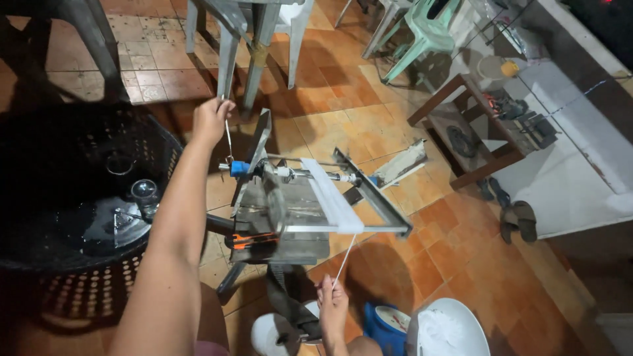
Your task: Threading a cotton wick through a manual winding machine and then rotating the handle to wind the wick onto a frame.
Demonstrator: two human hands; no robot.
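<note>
- The left hand [212, 118] is raised at arm's length, its fingers closed around the top of a thin metal crank handle [228, 140] that drops down to a blue fitting at the end of a spindle.
- The spindle runs across a grey metal winding frame [310, 204] standing on the orange tiled floor [369, 118]; a flat band of white string [331, 196] is wrapped over the frame.
- The right hand [331, 304] is low and close to the body, fingertips pinched on a single white strand [344, 258] that rises taut to the wrapped band at the frame's near edge.
- A black perforated basket [86, 290] sits to the left, just beside the left forearm; inside it lie a clear glass bulb-shaped piece [144, 191] and some dim, shiny items I cannot make out.
- A white tub [448, 326] at the bottom edge, right of the right hand, holds a pile of white material, possibly more string.
- A blue container [386, 324] sits between the tub and the right hand; its contents are too small to tell.
- A pair of sandals [517, 221] lies well to the right, near a low wooden stand.
</note>
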